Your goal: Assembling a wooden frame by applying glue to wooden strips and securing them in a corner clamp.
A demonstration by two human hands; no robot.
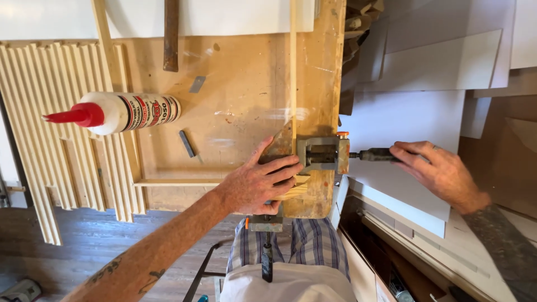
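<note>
The left hand (pixel 258 182) lies flat, palm down, fingers spread forward (the forearm is bare and tattooed). The right hand (pixel 439 170) reaches in from the right, its fingers curled closed.

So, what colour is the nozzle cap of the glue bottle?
Red, on the glue bottle with a white body; head view.

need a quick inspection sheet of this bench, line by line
surface: worn, stained plywood benchtop
job's things: grey metal clamp on the bench's edge board, pale wood strips under it
clutter: white glue bottle with red nozzle lying on its side; ribbed pale wood panel; brown tool handle; two small grey metal pieces
grippers: left hand flat on the strips beside the clamp; right hand, its grip on the dark clamp handle
cables: nothing seen
surroundings: white boards stacked at right, dark wood floor below
</note>
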